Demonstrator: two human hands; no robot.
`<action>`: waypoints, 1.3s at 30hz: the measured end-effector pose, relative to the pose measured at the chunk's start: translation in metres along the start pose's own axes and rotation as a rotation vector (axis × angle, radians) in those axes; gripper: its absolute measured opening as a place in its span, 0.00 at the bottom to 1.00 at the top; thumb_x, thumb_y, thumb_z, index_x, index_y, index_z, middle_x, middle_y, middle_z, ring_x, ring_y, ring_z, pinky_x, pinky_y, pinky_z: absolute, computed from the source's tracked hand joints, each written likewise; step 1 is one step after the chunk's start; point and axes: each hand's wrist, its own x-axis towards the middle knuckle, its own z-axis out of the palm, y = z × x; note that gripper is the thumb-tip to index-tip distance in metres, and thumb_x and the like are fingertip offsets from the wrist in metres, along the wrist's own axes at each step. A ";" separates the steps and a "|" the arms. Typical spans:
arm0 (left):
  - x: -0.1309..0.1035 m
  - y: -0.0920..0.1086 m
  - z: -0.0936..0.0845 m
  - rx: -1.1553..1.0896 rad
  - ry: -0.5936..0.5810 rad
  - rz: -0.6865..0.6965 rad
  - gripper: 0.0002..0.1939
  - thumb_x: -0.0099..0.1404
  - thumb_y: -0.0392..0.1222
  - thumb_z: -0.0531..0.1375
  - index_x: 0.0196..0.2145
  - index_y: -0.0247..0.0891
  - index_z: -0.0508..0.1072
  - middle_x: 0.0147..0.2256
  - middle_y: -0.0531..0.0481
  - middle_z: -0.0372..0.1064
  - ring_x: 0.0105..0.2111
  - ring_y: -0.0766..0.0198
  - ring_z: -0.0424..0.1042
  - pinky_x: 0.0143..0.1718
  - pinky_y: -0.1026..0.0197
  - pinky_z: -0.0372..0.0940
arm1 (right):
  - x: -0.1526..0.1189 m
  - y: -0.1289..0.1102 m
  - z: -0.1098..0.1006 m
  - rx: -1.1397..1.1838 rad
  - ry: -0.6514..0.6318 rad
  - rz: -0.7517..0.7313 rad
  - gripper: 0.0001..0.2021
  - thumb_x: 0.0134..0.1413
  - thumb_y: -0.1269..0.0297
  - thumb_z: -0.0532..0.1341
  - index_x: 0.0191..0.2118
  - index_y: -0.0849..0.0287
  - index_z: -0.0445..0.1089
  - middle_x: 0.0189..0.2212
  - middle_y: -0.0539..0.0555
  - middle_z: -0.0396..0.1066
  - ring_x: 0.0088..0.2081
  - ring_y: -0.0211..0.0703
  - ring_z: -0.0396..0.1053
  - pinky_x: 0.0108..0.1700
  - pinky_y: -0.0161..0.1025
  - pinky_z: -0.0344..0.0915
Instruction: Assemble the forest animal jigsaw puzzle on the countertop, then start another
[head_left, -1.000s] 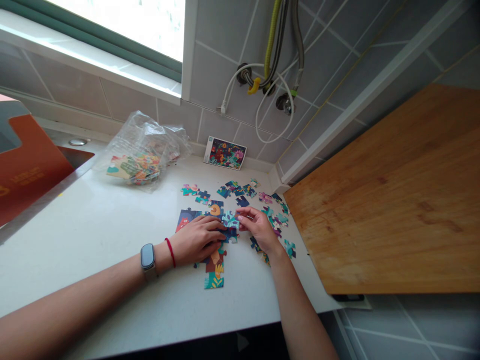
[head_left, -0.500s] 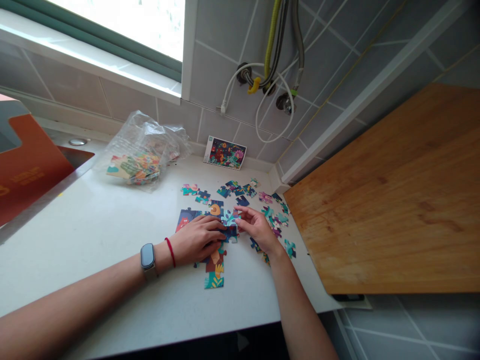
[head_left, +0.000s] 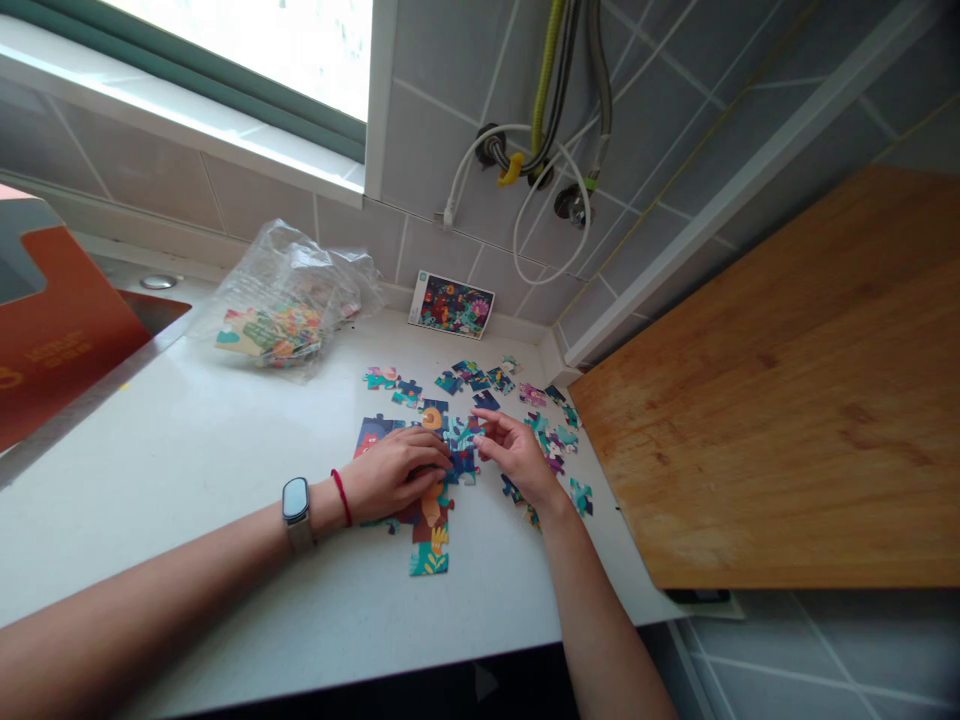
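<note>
A partly joined jigsaw puzzle (head_left: 430, 533) lies on the white countertop. My left hand (head_left: 401, 467) rests on it, palm down with fingers stretched out, hiding its middle. My right hand (head_left: 516, 458) is at the puzzle's right side, its thumb and fingers closed on the edge of a teal and blue puzzle piece (head_left: 461, 432). This piece lies against a dark blue one below it. Loose puzzle pieces (head_left: 531, 395) are scattered beyond and to the right of my right hand.
A picture card (head_left: 451, 305) leans on the tiled wall. A clear plastic bag (head_left: 281, 310) with more pieces lies at the back left, near an orange box (head_left: 67, 330). A wooden board (head_left: 787, 400) stands on the right. Hoses (head_left: 546, 90) hang above.
My left hand has shifted slightly down and its fingers have drawn back a little, baring more of the puzzle. The right hand stays almost in place at the teal and blue piece.
</note>
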 end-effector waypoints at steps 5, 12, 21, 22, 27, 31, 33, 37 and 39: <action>0.004 -0.001 -0.009 -0.352 0.239 -0.323 0.26 0.79 0.56 0.48 0.36 0.39 0.78 0.36 0.46 0.78 0.36 0.58 0.75 0.43 0.55 0.70 | -0.001 -0.001 0.001 0.000 -0.039 -0.014 0.23 0.53 0.58 0.73 0.55 0.55 0.78 0.38 0.50 0.76 0.35 0.37 0.71 0.38 0.35 0.70; 0.014 -0.017 -0.014 -1.048 0.513 -0.589 0.31 0.67 0.72 0.59 0.29 0.38 0.71 0.24 0.49 0.72 0.31 0.57 0.76 0.41 0.56 0.72 | -0.007 -0.006 0.008 -0.006 -0.178 0.061 0.20 0.50 0.56 0.76 0.46 0.59 0.79 0.31 0.50 0.78 0.31 0.38 0.74 0.36 0.35 0.68; 0.020 -0.013 -0.022 -1.226 0.551 -0.716 0.36 0.68 0.76 0.56 0.28 0.36 0.74 0.25 0.46 0.75 0.28 0.60 0.76 0.36 0.59 0.71 | -0.029 -0.015 0.073 -0.087 -0.439 0.032 0.17 0.56 0.56 0.73 0.48 0.59 0.79 0.32 0.53 0.82 0.29 0.40 0.78 0.34 0.36 0.73; 0.020 -0.013 -0.022 -1.229 0.552 -0.720 0.36 0.68 0.76 0.56 0.28 0.36 0.74 0.25 0.46 0.75 0.28 0.60 0.76 0.36 0.59 0.71 | -0.032 -0.014 0.079 -0.121 -0.456 0.000 0.16 0.57 0.57 0.73 0.47 0.59 0.79 0.32 0.53 0.83 0.30 0.40 0.78 0.35 0.35 0.73; 0.020 -0.013 -0.022 -1.214 0.536 -0.702 0.35 0.67 0.75 0.57 0.29 0.36 0.74 0.25 0.46 0.75 0.28 0.60 0.76 0.37 0.59 0.71 | -0.038 -0.008 0.095 -0.324 -0.494 -0.222 0.11 0.58 0.61 0.72 0.46 0.58 0.80 0.34 0.53 0.82 0.31 0.38 0.77 0.37 0.34 0.71; 0.021 -0.013 -0.021 -1.191 0.520 -0.694 0.35 0.67 0.75 0.57 0.30 0.36 0.74 0.25 0.47 0.75 0.29 0.60 0.76 0.37 0.59 0.71 | -0.038 -0.007 0.096 -0.403 -0.489 -0.284 0.11 0.59 0.62 0.73 0.45 0.59 0.79 0.32 0.52 0.80 0.29 0.36 0.73 0.35 0.33 0.68; 0.020 -0.014 -0.021 -1.175 0.512 -0.692 0.34 0.68 0.74 0.57 0.30 0.36 0.74 0.26 0.46 0.75 0.29 0.61 0.76 0.36 0.60 0.71 | -0.038 -0.008 0.095 -0.437 -0.495 -0.306 0.10 0.59 0.64 0.73 0.45 0.59 0.79 0.31 0.51 0.78 0.28 0.36 0.71 0.34 0.33 0.66; 0.019 -0.017 -0.019 -1.164 0.498 -0.686 0.34 0.69 0.74 0.55 0.31 0.36 0.74 0.25 0.47 0.75 0.28 0.61 0.76 0.36 0.60 0.71 | -0.037 -0.010 0.095 -0.474 -0.495 -0.341 0.09 0.59 0.68 0.72 0.45 0.59 0.78 0.29 0.49 0.75 0.27 0.35 0.68 0.34 0.33 0.64; 0.019 -0.018 -0.018 -1.163 0.496 -0.679 0.34 0.69 0.74 0.55 0.31 0.37 0.74 0.25 0.47 0.74 0.28 0.62 0.76 0.35 0.60 0.71 | -0.037 -0.010 0.094 -0.475 -0.473 -0.355 0.07 0.61 0.68 0.71 0.44 0.59 0.78 0.29 0.48 0.74 0.28 0.35 0.67 0.34 0.33 0.65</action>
